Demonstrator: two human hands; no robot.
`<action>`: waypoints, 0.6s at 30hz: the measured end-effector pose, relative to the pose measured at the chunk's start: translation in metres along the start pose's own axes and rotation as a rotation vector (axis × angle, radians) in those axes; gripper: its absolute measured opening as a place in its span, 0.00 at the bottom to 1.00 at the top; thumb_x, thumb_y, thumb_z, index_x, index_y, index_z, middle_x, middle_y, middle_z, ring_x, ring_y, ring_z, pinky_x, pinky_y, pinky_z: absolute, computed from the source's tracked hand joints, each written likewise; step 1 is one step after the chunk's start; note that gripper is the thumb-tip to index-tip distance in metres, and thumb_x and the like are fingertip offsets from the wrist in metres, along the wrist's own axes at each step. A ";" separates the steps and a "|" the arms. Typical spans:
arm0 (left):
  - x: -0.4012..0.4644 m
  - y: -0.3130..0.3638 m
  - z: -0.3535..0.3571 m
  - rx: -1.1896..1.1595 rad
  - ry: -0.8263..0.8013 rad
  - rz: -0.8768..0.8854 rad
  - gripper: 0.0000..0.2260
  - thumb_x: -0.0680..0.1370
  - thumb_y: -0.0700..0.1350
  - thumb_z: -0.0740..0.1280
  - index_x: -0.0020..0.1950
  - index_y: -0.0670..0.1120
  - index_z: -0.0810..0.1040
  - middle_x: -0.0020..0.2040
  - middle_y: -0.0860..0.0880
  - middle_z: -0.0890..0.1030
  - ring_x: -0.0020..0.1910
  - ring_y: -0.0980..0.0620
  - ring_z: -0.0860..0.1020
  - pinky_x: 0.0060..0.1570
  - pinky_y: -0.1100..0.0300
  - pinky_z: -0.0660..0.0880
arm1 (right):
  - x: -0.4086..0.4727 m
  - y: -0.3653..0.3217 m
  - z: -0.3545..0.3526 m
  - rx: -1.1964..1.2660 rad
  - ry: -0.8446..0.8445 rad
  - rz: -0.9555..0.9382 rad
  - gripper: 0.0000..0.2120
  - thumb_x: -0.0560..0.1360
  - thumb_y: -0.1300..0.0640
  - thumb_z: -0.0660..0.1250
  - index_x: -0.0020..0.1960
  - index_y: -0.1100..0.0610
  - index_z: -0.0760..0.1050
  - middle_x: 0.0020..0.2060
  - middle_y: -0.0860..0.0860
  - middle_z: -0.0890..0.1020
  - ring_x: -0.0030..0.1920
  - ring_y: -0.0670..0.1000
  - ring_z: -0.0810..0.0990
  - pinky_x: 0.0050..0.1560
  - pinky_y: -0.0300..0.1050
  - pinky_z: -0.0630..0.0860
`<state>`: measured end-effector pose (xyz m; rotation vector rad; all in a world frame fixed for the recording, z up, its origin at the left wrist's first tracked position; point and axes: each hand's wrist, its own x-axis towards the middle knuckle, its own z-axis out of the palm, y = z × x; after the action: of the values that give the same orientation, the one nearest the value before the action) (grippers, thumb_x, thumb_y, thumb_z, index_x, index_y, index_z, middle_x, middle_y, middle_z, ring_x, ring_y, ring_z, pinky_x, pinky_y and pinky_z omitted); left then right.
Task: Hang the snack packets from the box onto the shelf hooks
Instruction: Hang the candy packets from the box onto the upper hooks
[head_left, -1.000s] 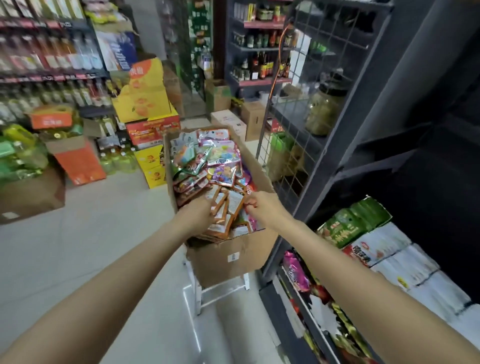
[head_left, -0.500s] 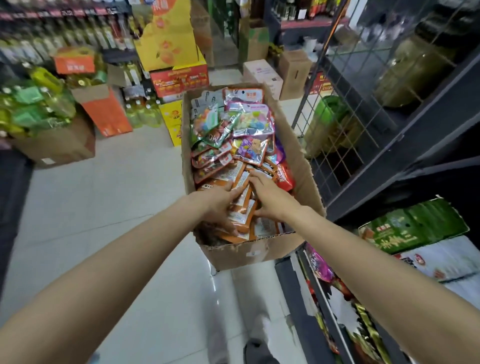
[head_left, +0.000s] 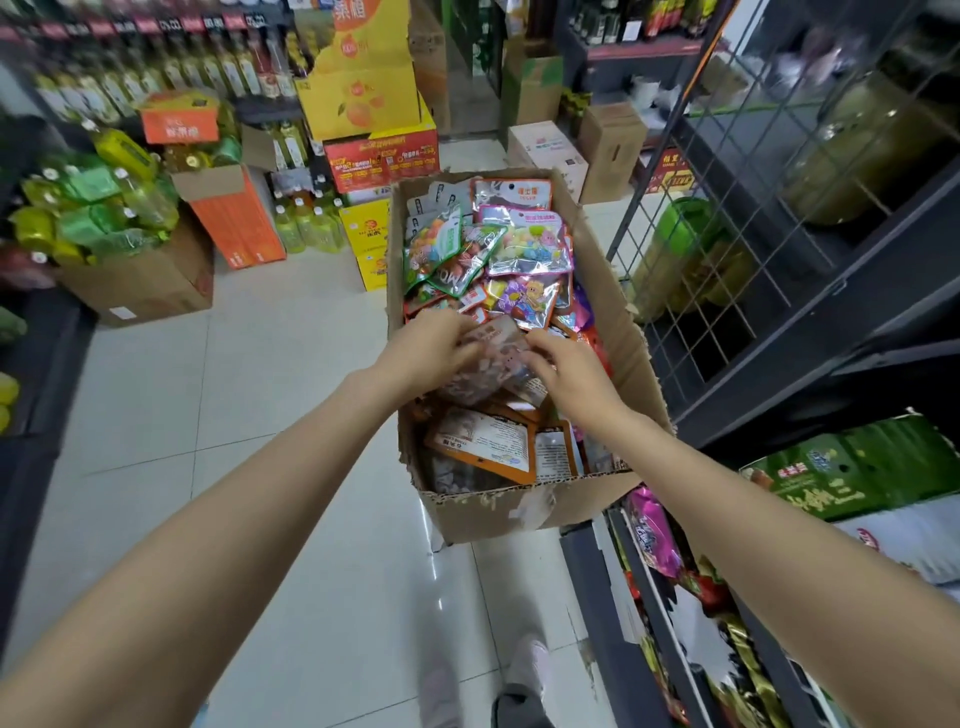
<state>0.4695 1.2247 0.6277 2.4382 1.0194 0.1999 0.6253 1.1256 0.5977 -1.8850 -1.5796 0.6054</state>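
An open cardboard box (head_left: 519, 512) stands in front of me, full of snack packets. Colourful candy packets (head_left: 524, 244) fill its far half; orange-edged packets (head_left: 483, 441) lie at the near end. Both hands are over the middle of the box. My left hand (head_left: 434, 348) and my right hand (head_left: 571, 371) hold a clear packet with pale pieces (head_left: 493, 364) between them, raised a little above the pile. The dark shelf unit (head_left: 831, 322) rises at the right; I see no hooks on it.
A wire grid panel (head_left: 727, 218) stands just right of the box with large jars behind it. Packed goods (head_left: 857, 467) fill the lower right shelves. Cartons and drink bottles (head_left: 104, 208) crowd the left and back. Pale tiled floor (head_left: 260, 415) lies to the left.
The view has dropped closer over the box. Both hands shifted from the orange-edged packets near the front to the middle, and now lift a clear packet between them.
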 end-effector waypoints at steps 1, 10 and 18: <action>0.001 0.000 -0.003 -0.016 0.001 -0.003 0.13 0.77 0.50 0.66 0.43 0.40 0.79 0.37 0.45 0.79 0.40 0.44 0.78 0.36 0.54 0.69 | -0.001 -0.003 -0.001 0.023 0.003 0.010 0.07 0.80 0.59 0.61 0.43 0.56 0.71 0.33 0.46 0.74 0.33 0.45 0.70 0.34 0.43 0.63; -0.015 0.016 -0.036 -0.657 0.021 -0.096 0.13 0.72 0.51 0.71 0.51 0.44 0.79 0.40 0.50 0.78 0.34 0.57 0.74 0.30 0.67 0.69 | -0.023 -0.028 -0.035 0.188 0.214 0.122 0.10 0.81 0.59 0.59 0.42 0.49 0.70 0.37 0.46 0.78 0.38 0.45 0.75 0.37 0.38 0.69; -0.030 0.073 -0.048 -0.948 -0.177 -0.173 0.33 0.70 0.67 0.63 0.69 0.49 0.68 0.68 0.48 0.70 0.65 0.46 0.70 0.67 0.45 0.66 | -0.057 -0.067 -0.081 0.558 0.479 0.236 0.08 0.81 0.58 0.58 0.45 0.50 0.73 0.44 0.48 0.81 0.44 0.46 0.81 0.37 0.43 0.81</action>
<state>0.4790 1.1778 0.7063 1.4763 0.7913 0.3135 0.6221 1.0649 0.7002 -1.6292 -0.7878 0.5644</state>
